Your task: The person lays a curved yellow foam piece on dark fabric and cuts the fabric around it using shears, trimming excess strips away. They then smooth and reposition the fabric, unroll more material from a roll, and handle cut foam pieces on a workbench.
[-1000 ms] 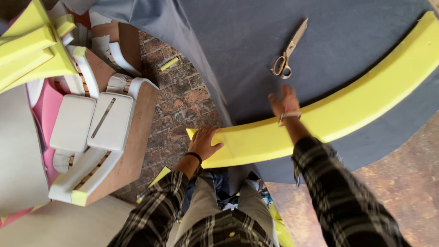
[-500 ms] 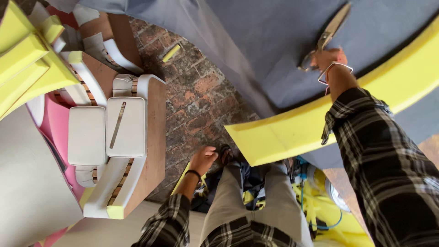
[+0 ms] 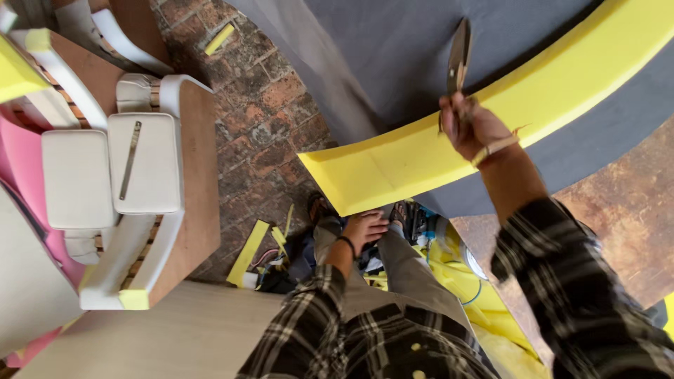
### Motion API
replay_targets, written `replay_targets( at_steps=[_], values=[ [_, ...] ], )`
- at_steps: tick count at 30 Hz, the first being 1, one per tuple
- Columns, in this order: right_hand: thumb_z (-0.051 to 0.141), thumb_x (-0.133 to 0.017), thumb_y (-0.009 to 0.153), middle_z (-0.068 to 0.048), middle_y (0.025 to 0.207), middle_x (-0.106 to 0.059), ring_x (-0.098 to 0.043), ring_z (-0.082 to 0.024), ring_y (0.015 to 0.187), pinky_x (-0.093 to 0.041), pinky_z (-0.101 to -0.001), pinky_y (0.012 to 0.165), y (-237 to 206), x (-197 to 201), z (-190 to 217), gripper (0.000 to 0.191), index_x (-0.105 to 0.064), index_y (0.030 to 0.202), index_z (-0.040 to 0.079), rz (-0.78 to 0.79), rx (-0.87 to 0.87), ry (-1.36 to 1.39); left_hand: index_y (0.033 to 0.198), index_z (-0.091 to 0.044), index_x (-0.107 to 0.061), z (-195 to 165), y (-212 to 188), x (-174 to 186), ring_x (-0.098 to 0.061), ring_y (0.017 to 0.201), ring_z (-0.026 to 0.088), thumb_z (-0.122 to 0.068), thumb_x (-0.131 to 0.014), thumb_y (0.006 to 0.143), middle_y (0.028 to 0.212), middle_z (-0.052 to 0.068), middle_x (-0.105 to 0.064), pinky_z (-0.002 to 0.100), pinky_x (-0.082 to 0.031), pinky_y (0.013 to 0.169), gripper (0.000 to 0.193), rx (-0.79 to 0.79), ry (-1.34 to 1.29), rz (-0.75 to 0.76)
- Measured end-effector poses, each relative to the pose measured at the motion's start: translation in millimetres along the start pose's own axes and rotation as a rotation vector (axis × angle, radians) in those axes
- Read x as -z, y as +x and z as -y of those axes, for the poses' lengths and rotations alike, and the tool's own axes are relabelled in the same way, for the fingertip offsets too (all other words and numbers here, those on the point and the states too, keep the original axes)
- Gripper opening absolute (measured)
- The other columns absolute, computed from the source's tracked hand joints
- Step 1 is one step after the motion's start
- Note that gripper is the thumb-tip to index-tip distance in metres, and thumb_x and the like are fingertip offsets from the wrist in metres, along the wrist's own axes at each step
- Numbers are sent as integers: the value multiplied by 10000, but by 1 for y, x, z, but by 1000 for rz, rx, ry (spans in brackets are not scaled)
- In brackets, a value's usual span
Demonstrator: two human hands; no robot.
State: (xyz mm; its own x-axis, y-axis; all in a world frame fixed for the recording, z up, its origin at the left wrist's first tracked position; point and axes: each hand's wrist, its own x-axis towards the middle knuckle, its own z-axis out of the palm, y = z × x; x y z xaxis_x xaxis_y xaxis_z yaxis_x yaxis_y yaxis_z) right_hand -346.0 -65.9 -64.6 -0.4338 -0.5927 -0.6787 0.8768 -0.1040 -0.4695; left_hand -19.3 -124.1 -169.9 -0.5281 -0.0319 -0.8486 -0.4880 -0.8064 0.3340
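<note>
My right hand [image 3: 472, 126] is closed around the handles of a pair of scissors [image 3: 458, 55], whose blades point away from me over the grey fabric [image 3: 379, 56]. The hand hovers above a long curved strip of yellow foam [image 3: 421, 158] that lies across the fabric. My left hand [image 3: 364, 228] hangs low beside my leg, just under the cut end of the foam, fingers loose and holding nothing. Both sleeves are a dark plaid.
At left stand white padded chair frames with wooden sides [image 3: 140, 175], pink foam [image 3: 17, 161] and yellow foam pieces [image 3: 14, 74]. Yellow foam scraps [image 3: 249, 249] and a small offcut [image 3: 219, 38] lie on the brick floor [image 3: 267, 119]. A worn wooden surface [image 3: 625, 210] shows at right.
My right hand has picked the scissors up off the fabric and lifted them over the foam. My left hand left the foam's end and dropped beside my leg.
</note>
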Motion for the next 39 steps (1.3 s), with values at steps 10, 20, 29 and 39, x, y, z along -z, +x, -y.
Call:
replay_targets(
  at_steps=[10, 20, 29, 39],
  values=[
    [570, -605, 900, -16, 631, -570, -550, -110, 483, -472, -262, 423, -129, 162, 5, 519, -620, 862, 53, 332, 45, -1052, 1193, -101, -683, -7, 82, -98, -685, 1066, 238, -410, -594, 1021, 1121, 43, -749, 414, -531, 994, 365, -325, -1407, -5],
    [560, -773, 766, -112, 1024, -795, -763, -275, 837, -642, -476, 831, -169, 190, 23, 504, -721, 1047, 145, 147, -631, -1869, 1138, -96, -696, 13, 8, 30, -626, 909, 246, -378, -653, 1030, 1032, 46, -699, 424, -508, 795, 305, -743, -1367, -261],
    [619, -712, 779, -100, 1424, -646, -579, -298, 1350, -386, -569, 1168, -127, 123, -31, 701, -657, 1339, 200, 434, -657, -2060, 1085, -65, -679, 44, -29, 51, -665, 843, 228, -308, -736, 913, 964, 62, -665, 385, -584, 762, 304, -601, -1086, -524],
    [566, -784, 754, -185, 1382, -620, -585, -308, 1286, -427, -482, 1110, -133, 47, -143, 848, -544, 1405, 78, 467, -632, -1753, 817, -7, -665, 34, -49, 60, -559, 568, 201, -319, -733, 927, 691, 101, -658, 360, -427, 513, 338, -499, -865, -666]
  ],
)
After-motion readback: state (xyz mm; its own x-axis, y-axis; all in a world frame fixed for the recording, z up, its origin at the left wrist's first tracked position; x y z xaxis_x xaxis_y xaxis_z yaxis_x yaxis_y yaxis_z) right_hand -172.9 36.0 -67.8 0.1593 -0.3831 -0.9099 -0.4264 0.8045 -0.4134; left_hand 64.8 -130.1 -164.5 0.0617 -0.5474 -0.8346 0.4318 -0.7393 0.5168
